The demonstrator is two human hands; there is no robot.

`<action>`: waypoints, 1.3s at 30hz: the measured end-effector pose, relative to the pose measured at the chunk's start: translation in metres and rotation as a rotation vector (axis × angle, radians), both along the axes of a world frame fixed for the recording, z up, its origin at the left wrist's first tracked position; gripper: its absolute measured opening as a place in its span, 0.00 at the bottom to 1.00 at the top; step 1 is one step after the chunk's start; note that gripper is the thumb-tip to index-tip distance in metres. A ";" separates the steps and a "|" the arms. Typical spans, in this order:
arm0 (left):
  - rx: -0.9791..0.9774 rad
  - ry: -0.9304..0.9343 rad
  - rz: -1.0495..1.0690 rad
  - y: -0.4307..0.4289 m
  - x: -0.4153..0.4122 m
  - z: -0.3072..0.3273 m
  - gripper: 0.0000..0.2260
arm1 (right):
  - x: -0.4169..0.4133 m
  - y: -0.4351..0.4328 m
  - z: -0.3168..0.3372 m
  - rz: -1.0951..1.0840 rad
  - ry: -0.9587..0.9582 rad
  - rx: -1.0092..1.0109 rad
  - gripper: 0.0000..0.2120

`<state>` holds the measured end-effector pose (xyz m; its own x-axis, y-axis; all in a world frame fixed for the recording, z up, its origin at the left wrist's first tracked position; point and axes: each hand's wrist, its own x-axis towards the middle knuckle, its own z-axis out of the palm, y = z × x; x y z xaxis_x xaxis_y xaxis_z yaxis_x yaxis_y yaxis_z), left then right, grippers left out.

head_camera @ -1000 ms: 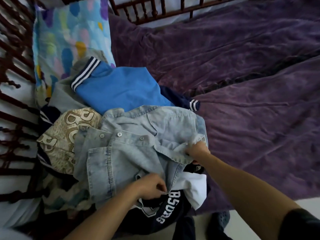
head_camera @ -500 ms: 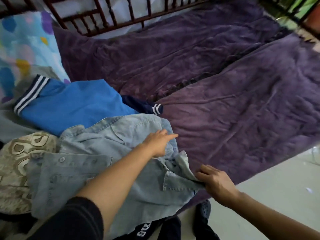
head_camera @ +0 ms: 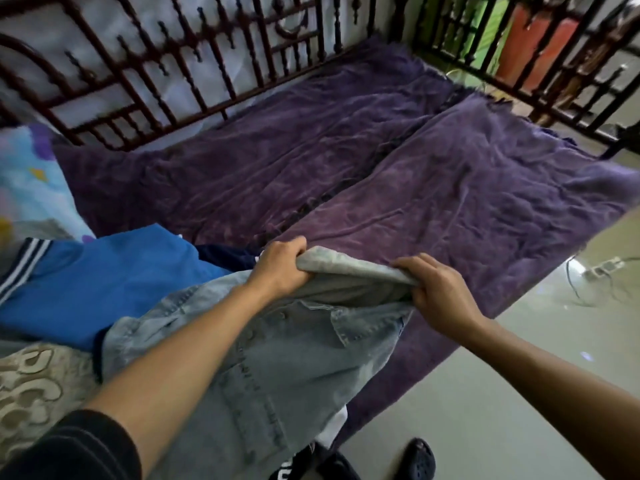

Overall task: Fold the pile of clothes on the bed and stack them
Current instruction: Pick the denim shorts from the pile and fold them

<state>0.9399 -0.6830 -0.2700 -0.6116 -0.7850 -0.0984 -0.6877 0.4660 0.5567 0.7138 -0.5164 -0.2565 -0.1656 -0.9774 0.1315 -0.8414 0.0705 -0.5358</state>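
Both hands, left hand (head_camera: 282, 268) and right hand (head_camera: 438, 289), grip bunched edges of a denim shirt (head_camera: 277, 358) beside the blue top (head_camera: 104, 282). Soft, fairly heavy; best held at its shoulders.

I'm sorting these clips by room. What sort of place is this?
Most likely a bedroom: a dark turned-wood spindle bed frame surrounds a mattress spread with a purple plush blanket, and a pastel patterned pillow lies at one end.

Nothing reads whole: cut-off white letters on the dark garment (head_camera: 297, 463) at six o'clock, big outlined letter shapes on the beige garment (head_camera: 38, 386) at eight o'clock.
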 end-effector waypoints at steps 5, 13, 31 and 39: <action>-0.422 -0.081 0.126 -0.014 0.005 0.101 0.11 | -0.021 -0.044 0.071 0.030 0.042 -0.140 0.19; -0.925 -0.137 0.299 -0.006 -0.005 0.250 0.18 | -0.079 -0.073 0.216 0.032 0.160 -0.546 0.19; -0.637 0.258 0.755 -0.058 -0.114 0.362 0.09 | -0.117 -0.076 0.303 0.201 -0.267 -0.379 0.04; -0.127 0.449 0.561 -0.132 -0.252 0.316 0.13 | -0.209 -0.121 0.268 -0.057 -0.868 -0.147 0.16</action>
